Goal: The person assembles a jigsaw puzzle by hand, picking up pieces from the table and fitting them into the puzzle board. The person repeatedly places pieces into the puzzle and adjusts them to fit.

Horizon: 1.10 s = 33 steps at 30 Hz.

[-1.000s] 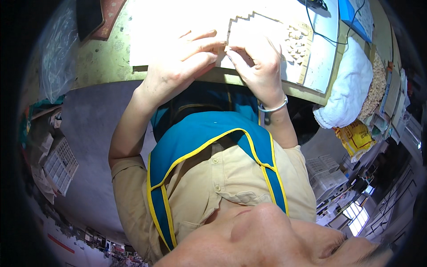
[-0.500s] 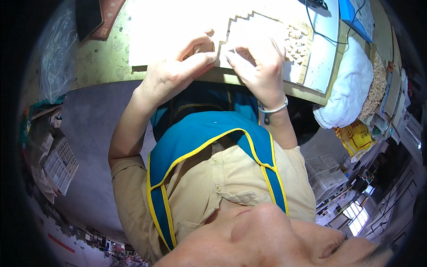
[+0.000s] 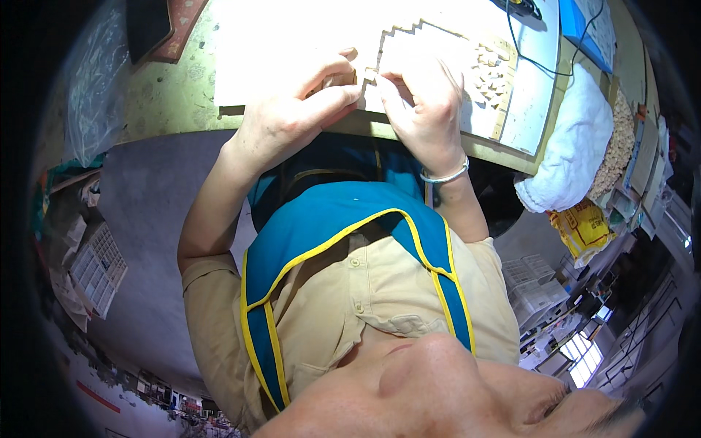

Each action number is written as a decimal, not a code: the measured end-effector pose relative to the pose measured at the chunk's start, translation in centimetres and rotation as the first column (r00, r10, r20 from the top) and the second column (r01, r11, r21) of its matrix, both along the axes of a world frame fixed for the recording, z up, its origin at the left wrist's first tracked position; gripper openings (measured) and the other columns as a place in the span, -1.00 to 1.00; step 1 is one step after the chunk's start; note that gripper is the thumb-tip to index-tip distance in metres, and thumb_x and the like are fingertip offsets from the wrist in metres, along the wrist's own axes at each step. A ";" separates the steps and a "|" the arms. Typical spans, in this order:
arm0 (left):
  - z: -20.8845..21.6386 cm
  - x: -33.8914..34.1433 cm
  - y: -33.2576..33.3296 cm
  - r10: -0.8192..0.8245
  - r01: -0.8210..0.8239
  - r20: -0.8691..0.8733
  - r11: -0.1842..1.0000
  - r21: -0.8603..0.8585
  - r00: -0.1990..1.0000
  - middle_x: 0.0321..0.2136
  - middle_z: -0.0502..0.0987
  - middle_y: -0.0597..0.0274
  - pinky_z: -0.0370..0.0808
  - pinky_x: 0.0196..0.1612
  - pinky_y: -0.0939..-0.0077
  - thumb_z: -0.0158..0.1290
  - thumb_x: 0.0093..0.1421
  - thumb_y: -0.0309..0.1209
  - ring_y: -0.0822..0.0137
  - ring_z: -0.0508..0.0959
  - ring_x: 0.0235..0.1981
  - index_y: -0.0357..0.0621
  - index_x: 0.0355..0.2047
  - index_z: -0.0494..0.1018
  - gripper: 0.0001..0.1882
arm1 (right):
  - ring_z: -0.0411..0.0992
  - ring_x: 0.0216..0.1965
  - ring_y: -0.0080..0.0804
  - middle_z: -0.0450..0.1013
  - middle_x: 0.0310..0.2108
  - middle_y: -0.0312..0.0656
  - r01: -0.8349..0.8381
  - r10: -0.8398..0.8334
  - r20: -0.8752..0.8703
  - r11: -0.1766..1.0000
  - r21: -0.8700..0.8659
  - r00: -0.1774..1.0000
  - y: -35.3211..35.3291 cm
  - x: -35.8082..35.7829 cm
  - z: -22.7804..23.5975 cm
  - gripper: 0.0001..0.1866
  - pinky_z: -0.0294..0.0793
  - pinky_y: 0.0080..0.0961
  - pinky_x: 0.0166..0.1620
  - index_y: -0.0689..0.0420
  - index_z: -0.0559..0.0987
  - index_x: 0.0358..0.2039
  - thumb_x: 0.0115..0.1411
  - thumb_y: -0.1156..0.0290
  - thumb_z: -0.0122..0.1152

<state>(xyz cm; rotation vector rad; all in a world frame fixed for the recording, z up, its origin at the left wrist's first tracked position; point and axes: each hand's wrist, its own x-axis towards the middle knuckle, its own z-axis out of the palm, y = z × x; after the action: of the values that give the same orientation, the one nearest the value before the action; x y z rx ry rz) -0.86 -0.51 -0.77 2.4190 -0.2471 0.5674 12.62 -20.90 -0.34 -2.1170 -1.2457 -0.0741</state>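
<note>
Over the brightly lit white board (image 3: 292,36), my two hands meet at the fingertips. A small pale block (image 3: 370,74) shows between them, pinched at the tips of my right thumb and forefinger. My right hand (image 3: 427,102) wears a bracelet. My left hand (image 3: 292,109) is closed, its thumb and fingers curled toward each other beside the block; glare and the fingers hide what they hold. Beyond the hands, a stepped, jagged edge (image 3: 398,31) runs across the white surface. Right of my right hand lie several small pale blocks (image 3: 491,82) beside a tan strip (image 3: 504,109).
A white towel (image 3: 573,139) hangs over the table's right corner, by a yellow packet (image 3: 584,230). Farther back are a black cable (image 3: 537,66) and a blue box (image 3: 577,33). Clear plastic (image 3: 95,95) and a dark flat object (image 3: 148,29) lie on the left.
The small pale block now shows more plainly between the hands. My right fingertips have shifted slightly; the left hand stays nearly in place. The view has shifted a little.
</note>
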 end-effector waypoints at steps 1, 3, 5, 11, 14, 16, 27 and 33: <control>0.0 0.0 0.0 0.001 -0.001 -0.004 1.000 0.007 1.000 0.07 0.69 0.07 0.76 0.11 0.33 0.43 0.22 -0.55 0.06 0.73 0.20 -0.04 -0.04 0.73 -0.71 | 0.56 -0.11 -0.16 0.58 -0.23 -0.12 0.001 -0.001 -0.007 1.000 -0.001 1.000 -0.1 0.0 0.0 -0.85 0.34 -0.10 0.05 0.11 0.73 -0.23 0.25 0.36 0.53; -0.2 -0.1 0.1 0.003 -0.003 -0.012 1.000 0.021 1.000 0.08 0.69 0.08 0.76 0.11 0.32 0.43 0.23 -0.54 0.06 0.72 0.20 -0.03 -0.04 0.73 -0.71 | 0.56 -0.12 -0.15 0.58 -0.23 -0.12 -0.009 0.009 -0.018 1.000 -0.009 1.000 -0.1 -0.1 0.3 -0.85 0.35 -0.10 0.05 0.11 0.73 -0.24 0.24 0.37 0.53; -0.2 -0.1 0.1 0.001 -0.001 -0.004 1.000 0.023 1.000 0.08 0.69 0.08 0.76 0.11 0.32 0.43 0.22 -0.55 0.06 0.72 0.20 -0.03 -0.04 0.73 -0.70 | 0.56 -0.13 -0.15 0.58 -0.24 -0.12 -0.027 0.027 -0.027 0.999 -0.026 0.999 0.0 -0.3 0.9 -0.85 0.35 -0.09 0.06 0.11 0.73 -0.25 0.24 0.37 0.53; 0.1 0.0 0.1 -0.007 0.007 -0.004 1.000 0.019 1.000 0.06 0.68 0.09 0.76 0.12 0.31 0.43 0.21 -0.55 0.05 0.72 0.20 -0.03 -0.05 0.73 -0.70 | 0.56 -0.14 -0.16 0.58 -0.26 -0.13 -0.020 0.020 -0.015 1.000 0.005 1.000 0.6 0.0 0.0 -0.86 0.36 -0.09 0.05 0.10 0.73 -0.26 0.24 0.38 0.53; 0.4 -0.1 0.1 -0.005 0.006 -0.010 1.000 0.020 1.000 0.03 0.68 0.10 0.76 0.13 0.31 0.43 0.20 -0.56 0.04 0.72 0.20 -0.04 -0.07 0.73 -0.71 | 0.56 -0.13 -0.16 0.58 -0.27 -0.13 -0.031 0.031 -0.017 1.000 0.001 0.999 0.6 0.2 -0.3 -0.86 0.38 -0.10 0.05 0.11 0.74 -0.24 0.25 0.37 0.53; 0.5 0.0 0.1 -0.005 0.005 -0.021 1.000 0.019 1.000 0.02 0.67 0.10 0.75 0.14 0.31 0.43 0.19 -0.56 0.04 0.72 0.20 -0.06 -0.08 0.73 -0.71 | 0.56 -0.13 -0.15 0.58 -0.27 -0.13 -0.032 0.032 0.019 0.999 0.005 0.999 0.6 0.1 -0.2 -0.85 0.39 -0.10 0.05 0.11 0.75 -0.22 0.24 0.38 0.54; 0.4 0.3 -0.5 0.005 -0.004 0.013 0.999 -0.046 1.000 -0.01 0.65 0.09 0.75 0.16 0.24 0.40 0.17 -0.66 0.00 0.71 0.22 -0.11 -0.11 0.71 -0.71 | 0.59 -0.09 -0.26 0.64 -0.21 -0.23 0.331 -0.337 0.069 0.939 0.091 0.939 -7.9 1.4 2.7 -0.77 0.39 -0.25 0.09 0.06 0.76 -0.16 0.15 0.48 0.58; 0.1 0.5 -0.5 0.009 -0.008 0.015 0.999 -0.032 1.000 -0.01 0.65 0.12 0.75 0.15 0.24 0.41 0.17 -0.62 0.02 0.71 0.22 -0.09 -0.12 0.71 -0.72 | 0.55 -0.12 -0.31 0.58 -0.20 -0.29 0.369 -0.350 0.212 0.928 -0.054 0.912 -10.5 2.1 1.9 -0.77 0.34 -0.25 0.03 0.04 0.78 -0.16 0.15 0.43 0.59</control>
<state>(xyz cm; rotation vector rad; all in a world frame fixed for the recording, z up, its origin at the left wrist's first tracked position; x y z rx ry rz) -0.34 -1.02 -0.67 2.3866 -0.2322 0.5889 14.69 -31.40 1.58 -2.4481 -0.9643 -0.4064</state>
